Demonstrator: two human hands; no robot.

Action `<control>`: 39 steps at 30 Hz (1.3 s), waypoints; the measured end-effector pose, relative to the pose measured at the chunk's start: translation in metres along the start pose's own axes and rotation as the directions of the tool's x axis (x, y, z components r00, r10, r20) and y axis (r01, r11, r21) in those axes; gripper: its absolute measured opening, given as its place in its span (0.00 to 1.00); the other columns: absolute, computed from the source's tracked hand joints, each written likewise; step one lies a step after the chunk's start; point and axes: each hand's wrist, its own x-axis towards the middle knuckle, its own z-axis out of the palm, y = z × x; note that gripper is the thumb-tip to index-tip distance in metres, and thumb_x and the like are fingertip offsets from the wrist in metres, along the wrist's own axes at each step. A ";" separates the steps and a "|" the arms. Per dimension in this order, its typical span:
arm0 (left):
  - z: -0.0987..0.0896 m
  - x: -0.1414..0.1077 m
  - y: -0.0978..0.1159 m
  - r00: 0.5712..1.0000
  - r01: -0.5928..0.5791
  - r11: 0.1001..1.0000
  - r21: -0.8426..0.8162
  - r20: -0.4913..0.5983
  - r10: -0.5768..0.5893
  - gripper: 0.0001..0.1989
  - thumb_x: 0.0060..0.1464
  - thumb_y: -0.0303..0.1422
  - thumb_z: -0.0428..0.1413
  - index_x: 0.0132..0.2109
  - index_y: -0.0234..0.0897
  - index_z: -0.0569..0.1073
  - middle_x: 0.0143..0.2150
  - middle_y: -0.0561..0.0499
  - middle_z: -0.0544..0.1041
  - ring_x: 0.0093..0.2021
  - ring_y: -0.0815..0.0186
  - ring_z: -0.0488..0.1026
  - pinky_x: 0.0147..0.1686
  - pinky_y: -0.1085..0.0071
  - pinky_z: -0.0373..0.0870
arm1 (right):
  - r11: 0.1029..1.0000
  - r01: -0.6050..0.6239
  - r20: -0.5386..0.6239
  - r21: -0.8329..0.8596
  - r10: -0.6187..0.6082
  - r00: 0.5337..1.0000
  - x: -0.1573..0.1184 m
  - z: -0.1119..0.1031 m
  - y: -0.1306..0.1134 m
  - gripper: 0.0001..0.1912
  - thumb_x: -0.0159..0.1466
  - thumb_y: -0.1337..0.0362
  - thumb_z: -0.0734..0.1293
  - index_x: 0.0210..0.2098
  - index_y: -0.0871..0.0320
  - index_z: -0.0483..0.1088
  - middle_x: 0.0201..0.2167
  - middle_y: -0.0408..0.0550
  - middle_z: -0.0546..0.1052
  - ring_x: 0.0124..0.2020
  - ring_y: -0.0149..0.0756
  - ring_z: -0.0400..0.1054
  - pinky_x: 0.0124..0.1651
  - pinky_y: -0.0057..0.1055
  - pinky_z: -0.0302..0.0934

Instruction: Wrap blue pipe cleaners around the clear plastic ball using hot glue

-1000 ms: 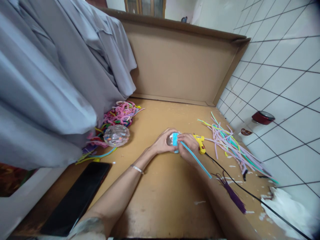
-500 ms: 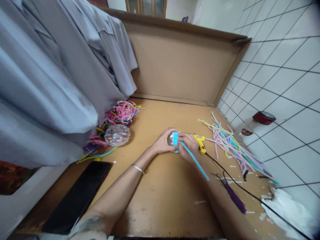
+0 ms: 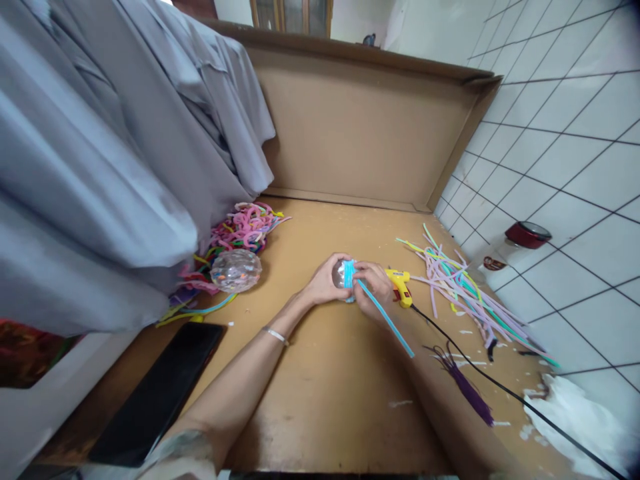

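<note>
My left hand (image 3: 325,280) is closed around a small clear plastic container (image 3: 339,275), whose right part is wrapped in rows of light blue pipe cleaner. From that wrapped band a loose blue pipe cleaner (image 3: 385,317) runs down to the right. My right hand (image 3: 373,287) pinches this strand against the container's side; its fingertips partly cover the band. Just beyond the right hand lies a yellow glue gun (image 3: 400,287) on the table, its front end hidden behind the fingers.
Pink and mixed pipe cleaners (image 3: 247,227) pile at left beside a clear ball (image 3: 236,271). A black phone (image 3: 160,393) lies nearer. To the right are lilac pipe cleaners (image 3: 450,280), a lidded jar (image 3: 510,247), a purple bundle (image 3: 470,393), a black cord (image 3: 480,379) and white tissue (image 3: 575,420).
Both hands and the container have shifted very slightly left. The loose end of the blue pipe cleaner has moved a little up and left. Both grips stay the same.
</note>
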 end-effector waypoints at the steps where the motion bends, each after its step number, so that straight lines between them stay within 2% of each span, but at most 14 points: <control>1: 0.000 0.000 -0.001 1.000 -0.003 1.000 0.013 0.000 0.003 0.34 0.33 0.28 0.62 0.52 0.39 0.65 0.53 0.46 0.71 0.53 0.57 0.70 0.56 0.61 0.66 | 1.000 -0.015 -0.004 0.008 0.015 1.000 0.000 0.000 0.001 0.09 0.55 0.73 0.64 0.34 0.53 0.69 0.45 0.51 0.75 0.42 0.39 0.72 0.45 0.38 0.68; 4: -0.001 -0.001 -0.002 1.000 -0.006 0.999 0.046 0.000 0.006 0.35 0.33 0.28 0.63 0.53 0.38 0.65 0.54 0.45 0.70 0.54 0.56 0.70 0.56 0.59 0.66 | 0.998 -0.030 0.002 0.062 0.030 1.000 0.000 0.001 0.004 0.09 0.55 0.72 0.64 0.34 0.54 0.69 0.50 0.53 0.71 0.42 0.38 0.72 0.45 0.38 0.68; 9: -0.001 -0.001 -0.003 1.000 -0.017 0.999 0.033 0.009 0.016 0.35 0.34 0.27 0.63 0.53 0.38 0.64 0.52 0.46 0.71 0.53 0.57 0.70 0.55 0.60 0.67 | 0.996 0.039 0.024 0.082 -0.041 0.999 0.003 0.001 0.008 0.09 0.55 0.73 0.64 0.34 0.54 0.67 0.45 0.52 0.74 0.44 0.41 0.70 0.46 0.41 0.67; 17: 0.000 -0.002 -0.004 0.999 -0.042 0.999 0.032 0.011 0.042 0.34 0.34 0.28 0.63 0.53 0.36 0.65 0.53 0.45 0.71 0.54 0.56 0.69 0.57 0.59 0.66 | 0.995 0.012 0.045 0.099 -0.017 0.999 0.005 -0.001 0.004 0.07 0.55 0.71 0.63 0.32 0.53 0.66 0.42 0.50 0.76 0.43 0.41 0.70 0.45 0.41 0.66; 23: -0.004 0.001 0.001 0.997 -0.034 0.987 0.155 0.069 0.024 0.39 0.35 0.29 0.64 0.58 0.37 0.64 0.56 0.44 0.69 0.56 0.54 0.68 0.59 0.56 0.64 | 0.993 0.002 0.044 0.116 -0.007 0.999 0.005 -0.001 0.003 0.08 0.54 0.72 0.64 0.32 0.54 0.65 0.41 0.51 0.76 0.43 0.41 0.70 0.45 0.41 0.66; 26: -0.006 0.004 0.001 0.993 -0.076 0.975 0.206 0.104 0.056 0.36 0.36 0.29 0.63 0.57 0.37 0.67 0.54 0.44 0.69 0.55 0.54 0.68 0.59 0.56 0.64 | 0.991 -0.022 0.048 0.135 0.016 0.999 0.005 -0.002 0.002 0.08 0.55 0.72 0.64 0.32 0.54 0.65 0.43 0.51 0.75 0.45 0.42 0.69 0.47 0.42 0.65; 31: -0.007 0.006 -0.002 0.989 -0.107 0.975 0.195 0.120 0.085 0.35 0.35 0.28 0.62 0.55 0.34 0.68 0.53 0.44 0.69 0.55 0.55 0.68 0.59 0.57 0.64 | 0.983 -0.069 0.063 0.172 0.059 0.996 0.003 -0.003 0.002 0.07 0.56 0.71 0.64 0.33 0.53 0.67 0.48 0.51 0.72 0.44 0.40 0.69 0.46 0.40 0.66; 39: -0.007 0.007 -0.001 0.992 -0.075 0.982 0.172 0.116 0.055 0.36 0.33 0.29 0.63 0.55 0.33 0.68 0.55 0.42 0.69 0.55 0.53 0.68 0.59 0.56 0.64 | 0.994 0.044 0.071 0.095 -0.051 0.996 0.003 -0.006 0.004 0.06 0.57 0.69 0.64 0.34 0.53 0.66 0.42 0.51 0.76 0.43 0.42 0.69 0.46 0.43 0.65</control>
